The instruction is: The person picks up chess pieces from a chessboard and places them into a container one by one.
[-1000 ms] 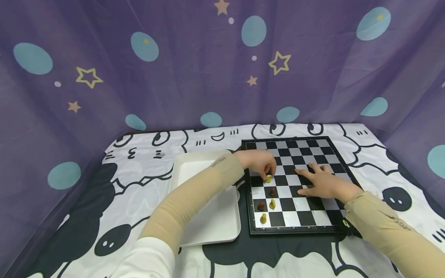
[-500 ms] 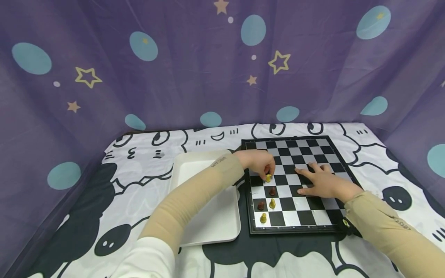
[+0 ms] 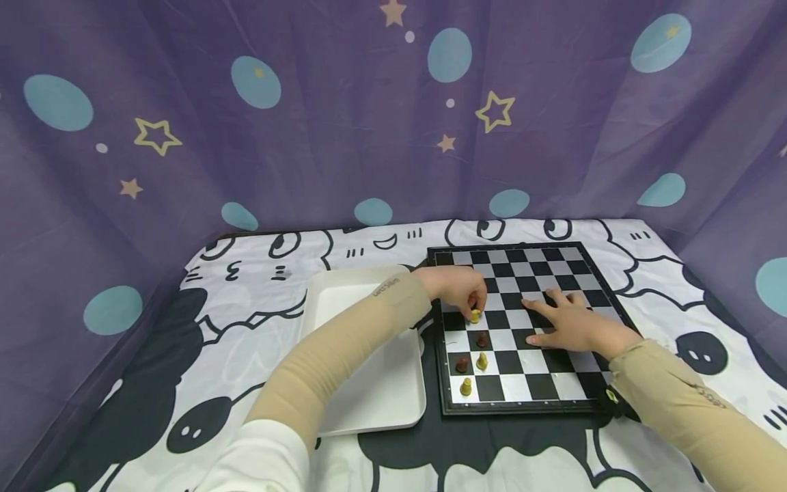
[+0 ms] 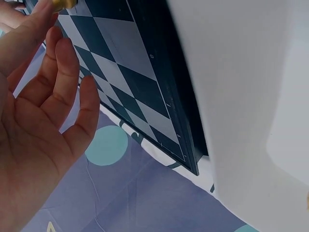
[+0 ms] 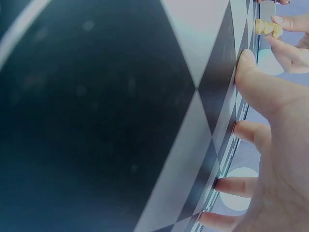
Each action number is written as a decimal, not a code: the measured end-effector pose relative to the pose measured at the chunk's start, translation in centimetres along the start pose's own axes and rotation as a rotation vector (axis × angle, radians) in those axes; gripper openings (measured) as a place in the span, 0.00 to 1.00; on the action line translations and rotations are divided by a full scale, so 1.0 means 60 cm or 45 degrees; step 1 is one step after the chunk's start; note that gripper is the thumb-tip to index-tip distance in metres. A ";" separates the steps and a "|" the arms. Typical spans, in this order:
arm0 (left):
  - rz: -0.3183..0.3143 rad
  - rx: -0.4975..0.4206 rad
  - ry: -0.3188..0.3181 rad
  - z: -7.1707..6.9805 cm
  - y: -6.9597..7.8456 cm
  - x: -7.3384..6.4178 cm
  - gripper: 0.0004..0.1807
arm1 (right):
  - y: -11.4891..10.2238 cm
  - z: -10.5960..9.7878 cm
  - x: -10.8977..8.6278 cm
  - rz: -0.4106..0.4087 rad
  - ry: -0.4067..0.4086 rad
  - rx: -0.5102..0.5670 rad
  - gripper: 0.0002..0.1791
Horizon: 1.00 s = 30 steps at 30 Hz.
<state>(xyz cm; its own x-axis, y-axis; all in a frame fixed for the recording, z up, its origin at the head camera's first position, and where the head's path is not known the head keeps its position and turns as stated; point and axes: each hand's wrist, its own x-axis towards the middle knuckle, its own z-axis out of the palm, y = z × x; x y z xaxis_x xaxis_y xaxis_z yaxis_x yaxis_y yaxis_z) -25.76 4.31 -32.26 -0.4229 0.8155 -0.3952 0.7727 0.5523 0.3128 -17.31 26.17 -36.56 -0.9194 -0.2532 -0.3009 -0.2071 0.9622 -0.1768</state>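
Lettering first: we see a line of small dark print on the L sleeve (image 3: 332,352) and another on the R sleeve (image 3: 695,400), both tan; neither is legible at this res. Along the border of the chessboard (image 3: 513,338), L wrist view, sit tiny pale marks (image 4: 151,56), too blurred for us to read.

Container: a white rectangular tray (image 3: 375,396), low-walled, lies just L of the board; the L forearm crosses over it, hiding part of the floor, & the visible remainder is plain white.

On the board, the L hand (image 3: 456,287) has its grip pinched, thumb & fingers, on a yellow chess pc. (image 3: 475,317), over a light sq., 2nd file from L, 4th row from the near edge. Nearer us stand two dark red pcs. (image 3: 482,339) on dark sqs. and two other yellow pcs. (image 3: 482,362) on light ones. The R hand (image 3: 574,324) has its grip spread wide, fingertips touching the board.

Surface/bkgd: a cloth-covered desk (image 3: 246,369), B&W cartoon print; behind it, a purple curtain (image 3: 344,150) w/ teal ovals, stars & pale dots.
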 end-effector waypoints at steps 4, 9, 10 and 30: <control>0.003 -0.011 0.004 0.002 -0.002 0.000 0.09 | -0.001 0.001 -0.001 0.007 -0.005 -0.001 0.48; 0.016 -0.004 0.019 0.004 -0.003 0.000 0.09 | -0.001 0.002 -0.001 0.010 -0.004 0.001 0.47; 0.015 -0.006 0.021 0.004 -0.004 0.000 0.09 | -0.001 0.002 0.000 0.010 -0.003 0.001 0.47; 0.034 -0.054 0.048 -0.002 0.002 -0.011 0.09 | 0.000 0.002 0.001 0.012 0.000 -0.002 0.48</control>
<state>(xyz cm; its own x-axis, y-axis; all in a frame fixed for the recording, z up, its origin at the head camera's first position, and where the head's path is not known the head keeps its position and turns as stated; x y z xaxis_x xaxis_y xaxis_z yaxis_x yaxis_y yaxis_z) -25.48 3.88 -31.86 -0.4208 0.8354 -0.3537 0.7634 0.5367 0.3593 -17.31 26.16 -36.67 -0.9214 -0.2439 -0.3025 -0.1989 0.9648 -0.1722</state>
